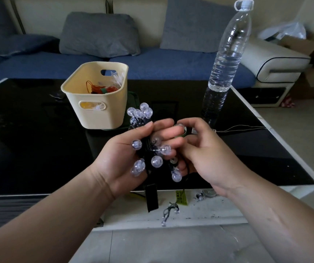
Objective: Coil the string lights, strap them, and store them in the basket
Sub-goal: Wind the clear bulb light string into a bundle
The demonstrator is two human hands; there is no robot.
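Observation:
My left hand [127, 158] grips a coiled bundle of string lights [148, 149]: black wire with clear round bulbs that stick out above and below my fingers. A black box [152, 198] hangs from the bundle below my palm. My right hand [207, 154] pinches a green strap [184, 132] against the bundle's right side, partly hidden by my fingers. The cream basket [103, 114] stands on the black table behind my left hand. It holds an orange coil with a green strap and some white lights.
A tall clear water bottle [224, 63] stands on the black glass table [29, 139], right of the basket. A thin wire [243, 128] runs off to the right edge. A short piece of lights [169, 211] and a yellow-green tag [181, 197] lie on the white ledge below. A blue sofa is behind.

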